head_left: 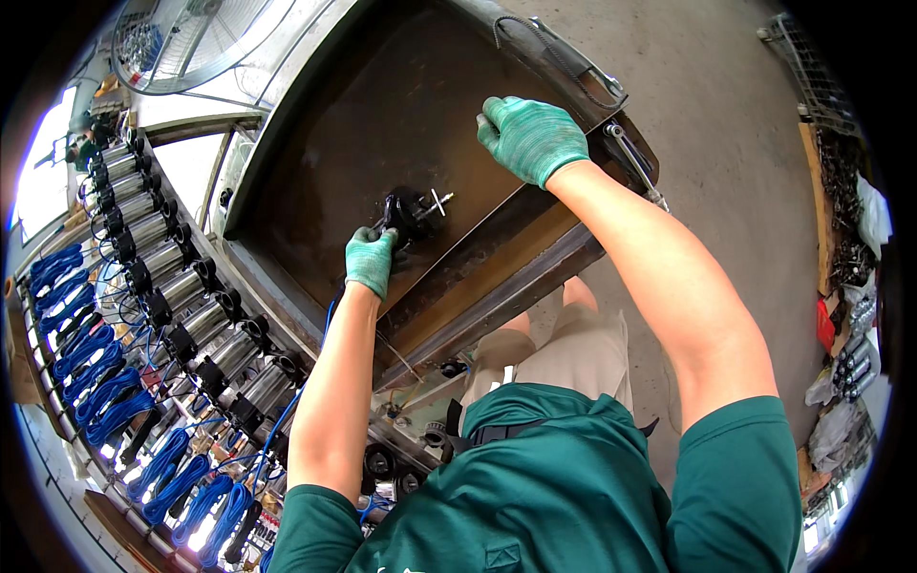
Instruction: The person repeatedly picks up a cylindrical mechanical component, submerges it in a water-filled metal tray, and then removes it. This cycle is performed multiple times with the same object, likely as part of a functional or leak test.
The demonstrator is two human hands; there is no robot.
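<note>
Fingers of my left hand (370, 260) clamp the black fitting (406, 216) on the dark counter (382, 115); right hand (530, 138) curled shut, apparently empty, blue cable coils (105, 392) left

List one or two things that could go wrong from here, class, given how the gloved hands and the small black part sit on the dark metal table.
1. The left hand grips the small black part by one side only; it might twist or slip on the dark metal table.
2. The right hand rests near the table's far edge beside a coiled wire and a metal tool; a sleeve or glove could snag them or knock the tool off.
</note>
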